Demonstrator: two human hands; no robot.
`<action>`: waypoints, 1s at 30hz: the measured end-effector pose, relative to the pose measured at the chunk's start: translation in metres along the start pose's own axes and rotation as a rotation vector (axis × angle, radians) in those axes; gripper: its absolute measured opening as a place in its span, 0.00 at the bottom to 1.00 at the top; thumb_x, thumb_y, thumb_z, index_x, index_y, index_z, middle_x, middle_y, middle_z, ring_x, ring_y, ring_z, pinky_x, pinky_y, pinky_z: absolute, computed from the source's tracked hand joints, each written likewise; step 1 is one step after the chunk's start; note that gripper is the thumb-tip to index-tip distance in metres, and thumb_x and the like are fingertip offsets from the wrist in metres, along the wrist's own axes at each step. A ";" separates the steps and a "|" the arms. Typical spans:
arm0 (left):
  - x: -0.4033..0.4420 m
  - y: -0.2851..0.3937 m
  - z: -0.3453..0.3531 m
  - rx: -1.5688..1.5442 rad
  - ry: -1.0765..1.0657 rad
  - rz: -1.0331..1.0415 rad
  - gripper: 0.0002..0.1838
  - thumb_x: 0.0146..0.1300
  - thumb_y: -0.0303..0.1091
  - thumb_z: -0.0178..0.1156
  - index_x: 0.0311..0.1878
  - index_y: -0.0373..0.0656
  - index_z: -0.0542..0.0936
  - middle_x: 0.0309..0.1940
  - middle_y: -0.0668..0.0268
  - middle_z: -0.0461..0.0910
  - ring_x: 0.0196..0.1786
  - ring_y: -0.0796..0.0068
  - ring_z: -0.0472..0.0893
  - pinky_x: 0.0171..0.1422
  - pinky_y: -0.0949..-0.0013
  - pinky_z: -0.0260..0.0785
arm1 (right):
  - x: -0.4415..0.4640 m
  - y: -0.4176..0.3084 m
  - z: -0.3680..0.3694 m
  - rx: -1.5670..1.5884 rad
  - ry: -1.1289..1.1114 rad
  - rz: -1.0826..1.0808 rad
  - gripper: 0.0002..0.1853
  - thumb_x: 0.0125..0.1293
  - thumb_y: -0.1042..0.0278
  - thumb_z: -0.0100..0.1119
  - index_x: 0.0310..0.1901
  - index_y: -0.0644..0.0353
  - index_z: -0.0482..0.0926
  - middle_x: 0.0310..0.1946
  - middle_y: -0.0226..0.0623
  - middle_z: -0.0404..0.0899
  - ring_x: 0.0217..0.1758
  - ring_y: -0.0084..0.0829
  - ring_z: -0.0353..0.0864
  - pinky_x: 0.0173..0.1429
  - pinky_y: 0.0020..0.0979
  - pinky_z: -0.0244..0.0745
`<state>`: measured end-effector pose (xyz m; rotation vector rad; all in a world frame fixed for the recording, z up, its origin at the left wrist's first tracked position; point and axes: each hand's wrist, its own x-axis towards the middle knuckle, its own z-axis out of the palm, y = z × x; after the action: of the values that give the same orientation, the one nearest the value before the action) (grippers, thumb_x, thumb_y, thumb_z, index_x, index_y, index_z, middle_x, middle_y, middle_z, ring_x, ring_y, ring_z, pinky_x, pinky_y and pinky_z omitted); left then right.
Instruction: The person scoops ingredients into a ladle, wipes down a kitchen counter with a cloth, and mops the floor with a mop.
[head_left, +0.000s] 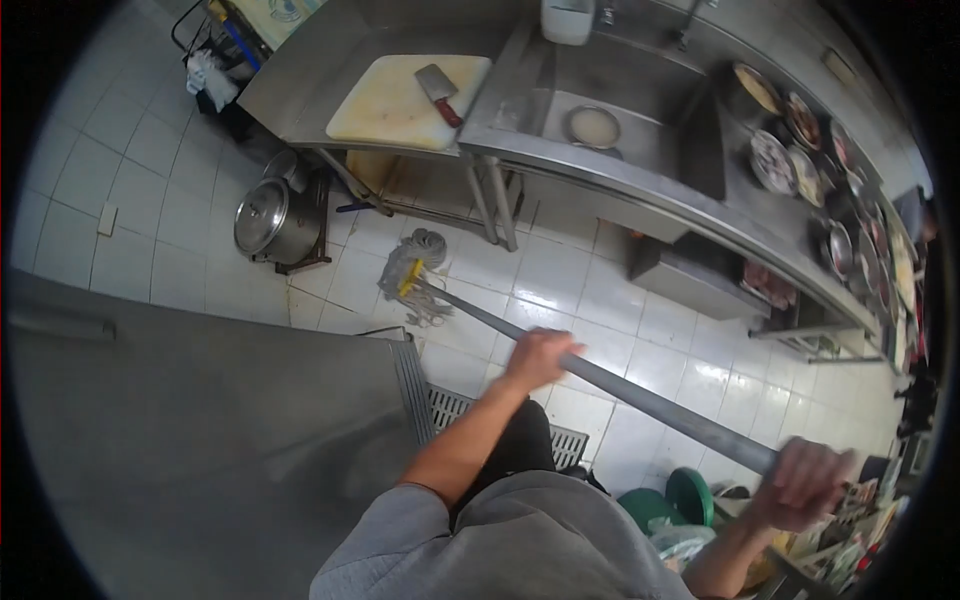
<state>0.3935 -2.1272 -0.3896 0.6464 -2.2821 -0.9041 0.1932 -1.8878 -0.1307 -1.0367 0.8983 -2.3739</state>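
Note:
Across the middle of the head view runs a mop, its long grey handle [660,408] slanting from the lower right to the upper left. My left hand [541,358] is wrapped around the handle's middle. Near the top end, my right hand [806,483] is closed round it, slightly blurred. The mop head [412,275], grey strands with a yellow clamp, lies on the white tiled floor [545,275] between the lidded pot and the table legs.
A large metal pot [280,222] stands on a low stand at left. A cleaver [437,90] rests on a cutting board [385,100] beside the sink [630,75]. Filled bowls [772,160] line the counter at right. A steel cabinet [220,430], floor grate [450,408] and green bin [690,495] are nearby.

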 end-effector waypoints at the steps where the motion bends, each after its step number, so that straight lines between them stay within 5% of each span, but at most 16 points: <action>1: 0.002 -0.041 -0.019 0.087 0.000 -0.067 0.10 0.59 0.35 0.65 0.25 0.44 0.77 0.23 0.57 0.79 0.31 0.49 0.80 0.39 0.52 0.71 | 0.004 0.040 0.017 -0.033 0.024 0.057 0.08 0.71 0.65 0.59 0.37 0.53 0.69 0.13 0.23 0.66 0.15 0.17 0.68 0.25 0.23 0.66; 2: 0.004 -0.083 -0.041 0.103 0.025 -0.126 0.10 0.60 0.34 0.64 0.26 0.43 0.77 0.24 0.56 0.78 0.34 0.48 0.79 0.42 0.51 0.70 | 0.008 0.079 0.025 -0.042 -0.117 0.207 0.10 0.74 0.60 0.54 0.35 0.50 0.66 0.20 0.23 0.67 0.20 0.20 0.66 0.34 0.33 0.68; 6: -0.004 -0.236 -0.117 0.359 0.206 -0.421 0.09 0.55 0.33 0.68 0.32 0.41 0.77 0.33 0.54 0.80 0.41 0.50 0.79 0.49 0.51 0.70 | 0.020 0.241 0.059 -0.241 -0.510 0.515 0.11 0.65 0.64 0.64 0.32 0.59 0.74 0.33 0.40 0.80 0.43 0.41 0.80 0.61 0.48 0.72; 8: 0.012 -0.252 -0.133 0.495 0.099 -0.428 0.08 0.54 0.32 0.67 0.34 0.43 0.78 0.38 0.57 0.81 0.47 0.53 0.78 0.55 0.53 0.69 | 0.032 0.282 0.054 -0.089 -0.474 0.557 0.04 0.67 0.72 0.60 0.35 0.62 0.77 0.39 0.43 0.84 0.53 0.44 0.81 0.66 0.46 0.69; 14: 0.033 -0.273 -0.069 0.533 -0.341 -0.564 0.14 0.48 0.31 0.69 0.41 0.50 0.82 0.47 0.63 0.81 0.60 0.58 0.75 0.69 0.52 0.63 | 0.034 0.234 -0.015 -0.317 -0.339 0.710 0.08 0.66 0.68 0.64 0.35 0.63 0.78 0.42 0.44 0.84 0.59 0.47 0.79 0.66 0.48 0.70; 18: 0.016 -0.184 0.017 0.486 -0.503 -0.403 0.15 0.46 0.34 0.69 0.41 0.53 0.83 0.47 0.63 0.82 0.62 0.59 0.73 0.70 0.49 0.61 | -0.012 0.139 -0.088 -0.368 -0.043 0.633 0.11 0.67 0.64 0.62 0.33 0.62 0.77 0.36 0.46 0.82 0.52 0.48 0.81 0.63 0.53 0.71; 21: 0.037 -0.066 0.097 0.357 -0.536 -0.245 0.14 0.45 0.33 0.68 0.39 0.52 0.84 0.45 0.62 0.81 0.60 0.56 0.74 0.67 0.50 0.63 | -0.014 0.032 -0.160 -0.465 0.099 0.496 0.15 0.70 0.55 0.58 0.32 0.57 0.75 0.30 0.37 0.75 0.43 0.40 0.78 0.60 0.55 0.71; 24: 0.071 0.055 0.187 0.187 -0.559 -0.086 0.07 0.43 0.32 0.66 0.28 0.45 0.83 0.33 0.61 0.82 0.45 0.55 0.81 0.57 0.52 0.67 | 0.010 -0.107 -0.227 -0.645 0.127 0.313 0.16 0.72 0.53 0.53 0.36 0.58 0.73 0.35 0.38 0.76 0.47 0.36 0.77 0.64 0.46 0.68; 25: 0.087 0.104 0.202 0.121 -0.562 0.043 0.07 0.44 0.33 0.66 0.28 0.44 0.82 0.31 0.58 0.82 0.42 0.53 0.82 0.53 0.52 0.71 | 0.024 -0.157 -0.236 -0.552 0.255 0.183 0.14 0.73 0.57 0.53 0.34 0.58 0.70 0.32 0.35 0.72 0.40 0.31 0.74 0.58 0.42 0.69; 26: 0.095 0.145 0.224 -0.081 -0.579 0.023 0.09 0.47 0.36 0.67 0.29 0.42 0.82 0.31 0.56 0.82 0.40 0.50 0.82 0.49 0.50 0.73 | 0.049 -0.201 -0.227 -0.126 0.198 0.084 0.13 0.72 0.64 0.53 0.32 0.57 0.63 0.27 0.32 0.62 0.32 0.27 0.64 0.42 0.30 0.62; 28: 0.113 0.219 0.247 -0.296 -0.628 0.138 0.14 0.53 0.44 0.66 0.28 0.42 0.82 0.30 0.55 0.82 0.40 0.49 0.83 0.47 0.50 0.75 | 0.071 -0.309 -0.253 -0.007 0.065 0.158 0.10 0.72 0.69 0.51 0.32 0.60 0.66 0.28 0.31 0.60 0.32 0.25 0.60 0.47 0.34 0.62; 29: 0.120 0.250 0.260 -0.319 -0.681 0.172 0.14 0.53 0.43 0.66 0.27 0.41 0.82 0.29 0.54 0.82 0.39 0.49 0.83 0.46 0.50 0.75 | 0.082 -0.333 -0.245 -0.467 0.517 -0.145 0.09 0.71 0.71 0.51 0.33 0.59 0.65 0.27 0.30 0.59 0.30 0.24 0.61 0.42 0.30 0.61; 30: 0.125 0.274 0.270 -0.336 -0.736 0.205 0.14 0.54 0.43 0.66 0.27 0.41 0.82 0.28 0.53 0.83 0.39 0.48 0.84 0.46 0.50 0.75 | 0.088 -0.340 -0.233 -0.590 0.613 -0.285 0.09 0.72 0.69 0.51 0.33 0.58 0.66 0.25 0.30 0.61 0.28 0.24 0.61 0.37 0.28 0.60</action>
<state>0.0644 -1.9075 -0.3069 -0.1021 -2.6365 -1.5586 -0.0741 -1.6026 0.0282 -0.6333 1.8625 -2.7985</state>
